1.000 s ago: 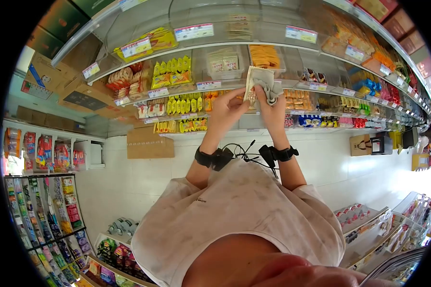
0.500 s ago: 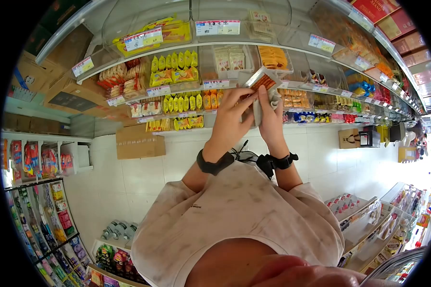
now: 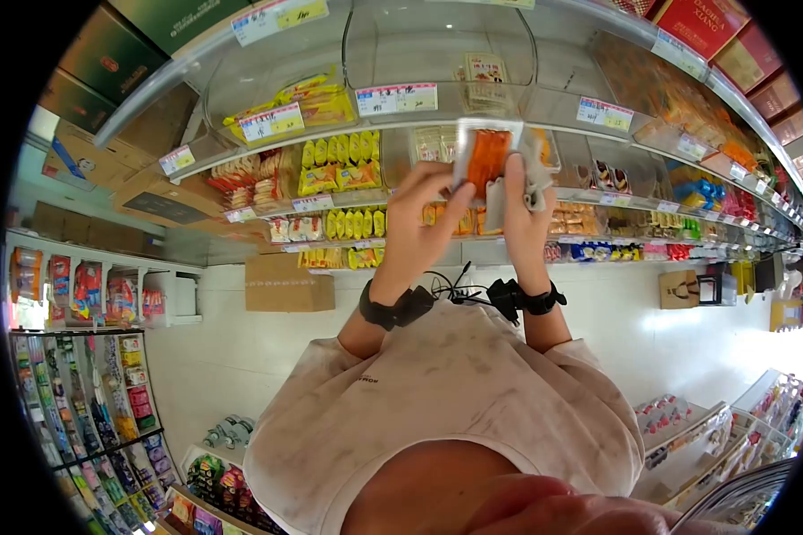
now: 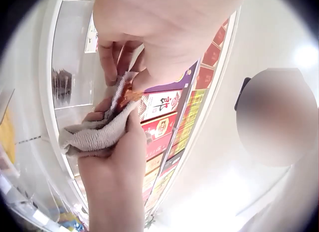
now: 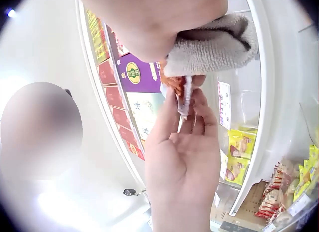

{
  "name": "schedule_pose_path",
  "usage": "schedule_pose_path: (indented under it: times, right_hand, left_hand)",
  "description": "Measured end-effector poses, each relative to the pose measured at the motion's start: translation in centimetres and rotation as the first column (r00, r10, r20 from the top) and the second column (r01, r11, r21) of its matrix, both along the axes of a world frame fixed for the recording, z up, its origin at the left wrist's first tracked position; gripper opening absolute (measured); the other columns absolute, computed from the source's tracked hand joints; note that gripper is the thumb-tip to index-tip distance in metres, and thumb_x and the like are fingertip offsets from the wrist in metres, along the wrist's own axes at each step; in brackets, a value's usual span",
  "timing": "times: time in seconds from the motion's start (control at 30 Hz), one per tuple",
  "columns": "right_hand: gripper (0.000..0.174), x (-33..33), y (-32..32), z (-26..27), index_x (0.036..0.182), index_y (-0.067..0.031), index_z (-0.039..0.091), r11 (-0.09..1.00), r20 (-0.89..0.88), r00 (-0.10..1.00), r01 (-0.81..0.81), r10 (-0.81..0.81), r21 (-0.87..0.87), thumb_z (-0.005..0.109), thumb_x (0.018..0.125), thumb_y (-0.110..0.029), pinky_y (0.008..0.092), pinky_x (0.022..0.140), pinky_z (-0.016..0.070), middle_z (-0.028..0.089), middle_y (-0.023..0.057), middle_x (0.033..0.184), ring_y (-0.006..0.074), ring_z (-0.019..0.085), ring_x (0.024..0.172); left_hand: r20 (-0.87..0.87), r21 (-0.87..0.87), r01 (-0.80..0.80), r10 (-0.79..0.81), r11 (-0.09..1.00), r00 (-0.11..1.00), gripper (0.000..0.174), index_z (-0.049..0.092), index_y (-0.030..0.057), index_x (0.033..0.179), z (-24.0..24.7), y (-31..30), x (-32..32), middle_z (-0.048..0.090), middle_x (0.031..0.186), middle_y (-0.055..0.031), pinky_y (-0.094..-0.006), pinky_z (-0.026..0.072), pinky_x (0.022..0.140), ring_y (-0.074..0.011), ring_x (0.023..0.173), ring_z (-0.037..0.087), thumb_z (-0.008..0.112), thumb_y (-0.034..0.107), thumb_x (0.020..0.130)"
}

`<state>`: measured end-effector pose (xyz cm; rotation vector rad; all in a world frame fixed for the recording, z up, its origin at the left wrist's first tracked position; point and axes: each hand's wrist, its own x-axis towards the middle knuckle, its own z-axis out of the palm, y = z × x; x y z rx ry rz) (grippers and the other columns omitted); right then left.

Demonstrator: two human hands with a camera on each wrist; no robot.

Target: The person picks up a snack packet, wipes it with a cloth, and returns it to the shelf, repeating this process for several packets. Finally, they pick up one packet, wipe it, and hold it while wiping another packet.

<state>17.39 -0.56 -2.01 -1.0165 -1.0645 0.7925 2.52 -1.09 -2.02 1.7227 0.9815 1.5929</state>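
Both hands hold a small clear packet of orange-red snack strips (image 3: 490, 157) in front of the shelves. My left hand (image 3: 418, 218) pinches its left edge between thumb and fingers. My right hand (image 3: 525, 218) grips the other side, thumb across the packet's front, with a folded grey cloth (image 3: 535, 196) bunched in the same grip. In the left wrist view the cloth (image 4: 97, 139) lies folded around the packet's side, under the right hand's thumb. The right wrist view shows the packet's crimped edge (image 5: 186, 100) between the left fingertips.
Shelf bins behind the hands hold yellow snack packs (image 3: 340, 163) and flat pale packets (image 3: 484, 76). Price tags (image 3: 397, 99) line the shelf edges. A cardboard box (image 3: 289, 283) stands on the floor, and another rack (image 3: 89, 401) stands at the left.
The packet has turned from its pale back to its orange-red front and now stands more upright. The left hand has shifted its hold from across the packet to its left edge.
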Motion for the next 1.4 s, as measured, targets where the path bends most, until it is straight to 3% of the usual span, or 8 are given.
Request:
schedule_pose_path:
  times: [0.17, 0.43, 0.63, 0.77, 0.9, 1.1, 1.23, 1.4]
  right_hand:
    - [0.021, 2.2, 2.2, 1.0, 0.112, 0.0000, 0.062, 0.943, 0.111, 0.966, 0.199, -0.235, 0.266, 0.059, 0.102, -0.018, 0.0240, 0.068, 0.0455, 0.062, -0.0003, 0.092, 0.0066, 0.054, 0.080]
    - [0.038, 1.8, 5.0, 2.1, 0.126, -0.0043, 0.060, 0.863, 0.597, 0.800, -0.259, -0.060, 0.434, 0.069, 0.089, -0.008, 0.0452, 0.096, 0.0493, 0.051, 0.0243, 0.138, 0.0427, 0.057, 0.117]
    - [0.030, 2.6, 6.0, 3.3, 0.122, -0.0016, 0.062, 0.889, 0.510, 0.850, -0.331, 0.134, 0.318, 0.065, 0.092, -0.006, 0.0401, 0.097, 0.0466, 0.058, 0.0215, 0.128, 0.0403, 0.058, 0.114]
    - [0.032, 2.2, 9.0, 4.1, 0.128, -0.0036, 0.059, 0.833, 0.367, 0.903, -0.373, 0.224, 0.408, 0.060, 0.097, -0.012, 0.0403, 0.095, 0.0474, 0.057, 0.0206, 0.127, 0.0418, 0.058, 0.111]
    - [0.030, 2.3, 10.2, 4.8, 0.127, -0.0015, 0.059, 0.844, 0.134, 0.954, -0.299, 0.267, 0.446, 0.057, 0.100, -0.015, 0.0380, 0.092, 0.0483, 0.059, 0.0213, 0.123, 0.0416, 0.059, 0.109]
    - [0.027, 3.2, 11.0, 3.5, 0.119, -0.0012, 0.061, 0.822, 0.418, 0.900, -0.147, -0.119, 0.550, 0.061, 0.096, -0.016, 0.0427, 0.084, 0.0520, 0.060, 0.0226, 0.119, 0.0430, 0.060, 0.100]
    - [0.026, 3.1, 10.5, 3.8, 0.114, -0.0018, 0.062, 0.885, 0.621, 0.783, -0.263, -0.037, 0.384, 0.063, 0.094, -0.018, 0.0468, 0.076, 0.0514, 0.061, 0.0229, 0.112, 0.0434, 0.062, 0.090]
    - [0.024, 5.1, 8.6, 4.7, 0.111, -0.0019, 0.064, 0.871, 0.572, 0.815, -0.344, 0.093, 0.349, 0.064, 0.093, -0.018, 0.0458, 0.073, 0.0511, 0.064, 0.0211, 0.103, 0.0427, 0.062, 0.087]
  left_hand:
    - [0.300, -0.177, 0.101, -0.044, 0.979, 0.953, 0.019, 0.062, -0.0069, 0.110, 2.3, 2.7, 0.1, 0.069, 0.099, -0.0072, -0.0234, 0.0511, 0.071, -0.0091, 0.084, 0.063, 0.064, 0.006, 0.097]
    - [0.237, -0.212, 0.066, -0.014, 0.975, 0.971, 0.025, 0.063, -0.0055, 0.118, 4.8, 6.8, 2.0, 0.070, 0.099, -0.0038, -0.0197, 0.0469, 0.070, -0.0049, 0.084, 0.061, 0.057, 0.011, 0.101]
    - [0.133, -0.253, 0.011, 0.024, 0.967, 0.991, 0.040, 0.066, -0.0041, 0.117, 6.6, 9.8, 2.5, 0.068, 0.102, -0.0053, -0.0239, 0.0464, 0.081, -0.0087, 0.093, 0.060, 0.052, 0.032, 0.105]
    - [0.430, -0.293, 0.205, -0.063, 0.934, 0.901, 0.043, 0.060, -0.0061, 0.128, 7.4, 11.2, 3.6, 0.064, 0.123, -0.0104, -0.0282, 0.0484, 0.094, -0.0154, 0.109, 0.061, 0.051, 0.029, 0.106]
    - [0.341, -0.125, 0.250, -0.195, 0.960, 0.920, 0.037, 0.063, -0.0040, 0.128, 7.5, 12.8, 3.1, 0.063, 0.125, -0.0103, -0.0276, 0.0490, 0.090, -0.0140, 0.105, 0.062, 0.060, 0.020, 0.100]
    - [-0.168, 0.082, -0.202, 0.213, 0.976, 0.962, 0.026, 0.071, -0.0004, 0.114, 5.8, 15.8, 2.1, 0.065, 0.106, -0.0105, -0.0287, 0.0481, 0.078, -0.0162, 0.085, 0.060, 0.065, 0.009, 0.091]
    - [-0.333, 0.010, -0.039, 0.041, 0.999, 0.942, 0.015, 0.061, -0.0065, 0.093, 5.6, 15.8, 2.4, 0.062, 0.096, -0.0167, -0.0353, 0.0488, 0.077, -0.0273, 0.080, 0.059, 0.061, -0.002, 0.079]
    - [-0.562, -0.123, -0.091, 0.006, 0.988, 0.827, 0.017, 0.062, -0.0060, 0.097, 7.6, 15.8, 1.2, 0.062, 0.083, -0.0171, -0.0344, 0.0477, 0.071, -0.0230, 0.072, 0.057, 0.058, 0.010, 0.093]
